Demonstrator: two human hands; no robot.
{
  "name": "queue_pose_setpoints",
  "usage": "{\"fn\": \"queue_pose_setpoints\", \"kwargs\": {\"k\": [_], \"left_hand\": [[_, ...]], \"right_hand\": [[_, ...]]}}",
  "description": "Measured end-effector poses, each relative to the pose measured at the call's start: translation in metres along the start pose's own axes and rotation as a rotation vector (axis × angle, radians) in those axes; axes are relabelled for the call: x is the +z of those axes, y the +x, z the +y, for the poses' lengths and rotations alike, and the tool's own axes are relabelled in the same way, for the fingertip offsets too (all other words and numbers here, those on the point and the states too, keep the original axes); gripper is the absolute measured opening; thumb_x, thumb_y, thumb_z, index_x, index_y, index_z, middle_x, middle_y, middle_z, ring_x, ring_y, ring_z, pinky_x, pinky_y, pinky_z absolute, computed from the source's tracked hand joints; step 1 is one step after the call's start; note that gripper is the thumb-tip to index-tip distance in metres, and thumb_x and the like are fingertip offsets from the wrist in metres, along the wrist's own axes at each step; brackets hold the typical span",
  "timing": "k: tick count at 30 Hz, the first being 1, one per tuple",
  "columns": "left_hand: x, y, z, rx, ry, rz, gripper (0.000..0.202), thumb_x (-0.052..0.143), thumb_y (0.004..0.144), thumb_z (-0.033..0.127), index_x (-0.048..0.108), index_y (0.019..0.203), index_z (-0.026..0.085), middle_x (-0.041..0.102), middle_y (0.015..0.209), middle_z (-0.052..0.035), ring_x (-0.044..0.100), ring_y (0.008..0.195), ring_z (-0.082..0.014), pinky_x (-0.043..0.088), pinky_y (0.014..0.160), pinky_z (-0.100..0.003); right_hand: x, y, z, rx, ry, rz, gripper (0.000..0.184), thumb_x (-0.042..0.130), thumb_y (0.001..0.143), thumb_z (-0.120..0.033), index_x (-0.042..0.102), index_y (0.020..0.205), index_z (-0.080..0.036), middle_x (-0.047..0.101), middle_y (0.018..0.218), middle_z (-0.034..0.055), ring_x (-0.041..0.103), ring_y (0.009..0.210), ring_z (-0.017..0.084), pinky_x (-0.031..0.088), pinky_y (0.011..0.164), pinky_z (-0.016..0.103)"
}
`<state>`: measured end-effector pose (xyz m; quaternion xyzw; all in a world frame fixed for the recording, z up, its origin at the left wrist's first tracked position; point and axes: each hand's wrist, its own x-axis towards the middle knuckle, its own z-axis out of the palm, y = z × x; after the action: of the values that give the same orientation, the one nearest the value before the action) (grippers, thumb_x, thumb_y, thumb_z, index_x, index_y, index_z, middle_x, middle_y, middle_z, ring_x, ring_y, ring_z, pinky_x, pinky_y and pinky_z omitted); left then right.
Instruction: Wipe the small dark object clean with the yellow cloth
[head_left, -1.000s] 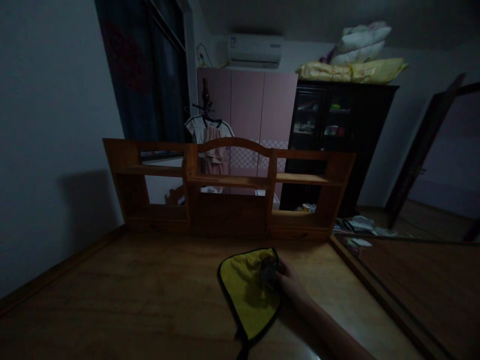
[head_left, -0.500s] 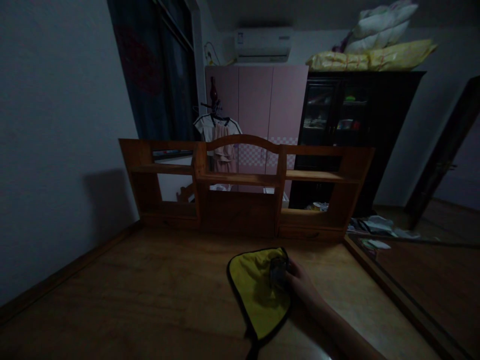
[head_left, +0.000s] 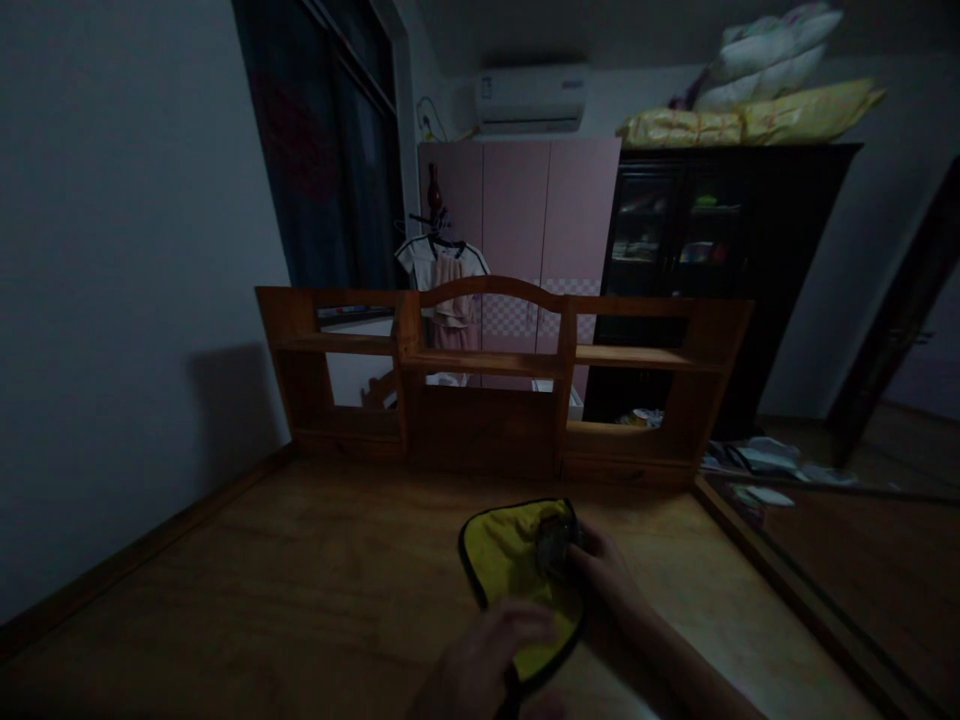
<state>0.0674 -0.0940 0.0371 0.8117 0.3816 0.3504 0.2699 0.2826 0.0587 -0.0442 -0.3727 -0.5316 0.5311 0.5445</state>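
Note:
A yellow cloth (head_left: 495,550) with dark edging lies spread and slightly wrinkled on the wooden board (head_left: 315,580). At the cloth's upper right, my right hand (head_left: 604,570) is closed on a small dark rounded object (head_left: 553,548); dim light keeps me from telling its kind. Part of that object overlaps the cloth. My left hand (head_left: 491,650), somewhat blurred, reaches in from the bottom over the cloth's lower left part. Its fingers are bent and apart from the thumb, with nothing visible between them. I cannot tell whether it touches the cloth.
A wooden shelf unit (head_left: 487,365) with open compartments stands along the board's far edge. The wall (head_left: 135,300) borders the left side, and a raised wooden rail (head_left: 780,590) runs along the right. Beyond are a pink wardrobe (head_left: 514,210) and a dark cabinet (head_left: 780,230).
My left hand has come into view from the bottom, over the lower part of the cloth. My right hand stays at the cloth's upper right, still holding the dark object. The view has shifted slightly.

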Motion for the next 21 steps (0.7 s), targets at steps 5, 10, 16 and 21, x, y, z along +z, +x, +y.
{"fn": "queue_pose_setpoints", "kwargs": {"k": [5,10,16,21], "left_hand": [[-0.004,0.101,-0.052,0.144,0.177,-0.047,0.106,0.087,0.053,0.044,0.030,0.141,0.029,0.014,0.152,-0.0133,0.038,0.131,-0.0348,0.042,0.104,-0.049],[0.013,0.139,-0.093,0.370,0.419,-0.145,0.103,0.084,0.056,0.047,0.031,0.141,0.022,0.040,0.141,-0.0134,0.046,0.125,-0.0314,0.043,0.103,-0.043],[0.032,0.138,-0.110,0.531,0.726,0.126,0.095,0.067,0.068,0.067,0.036,0.139,0.013,0.050,0.132,-0.0165,0.046,0.123,-0.0311,0.031,0.109,-0.050],[0.033,0.131,-0.112,0.508,0.782,0.279,0.086,0.056,0.076,0.069,0.039,0.138,0.012,0.056,0.123,-0.0155,0.053,0.114,-0.0298,0.039,0.103,-0.049]], "right_hand": [[-0.003,0.002,0.002,-0.010,0.023,-0.018,0.037,0.069,0.067,-0.022,0.069,0.103,-0.016,0.074,0.102,0.0075,0.067,0.092,0.030,0.053,0.083,0.042],[-0.005,0.002,0.000,-0.083,-0.120,0.008,0.032,0.067,0.069,-0.024,0.070,0.100,-0.015,0.073,0.103,0.0090,0.065,0.097,0.032,0.050,0.090,0.046],[-0.002,0.002,-0.012,-0.098,-0.053,0.051,0.037,0.072,0.068,-0.026,0.069,0.105,-0.019,0.072,0.108,0.0092,0.064,0.102,0.030,0.049,0.093,0.045],[0.007,0.001,-0.016,-0.031,-0.001,0.050,0.041,0.073,0.070,-0.038,0.070,0.105,-0.017,0.072,0.105,0.0111,0.065,0.099,0.031,0.051,0.089,0.043]]}}
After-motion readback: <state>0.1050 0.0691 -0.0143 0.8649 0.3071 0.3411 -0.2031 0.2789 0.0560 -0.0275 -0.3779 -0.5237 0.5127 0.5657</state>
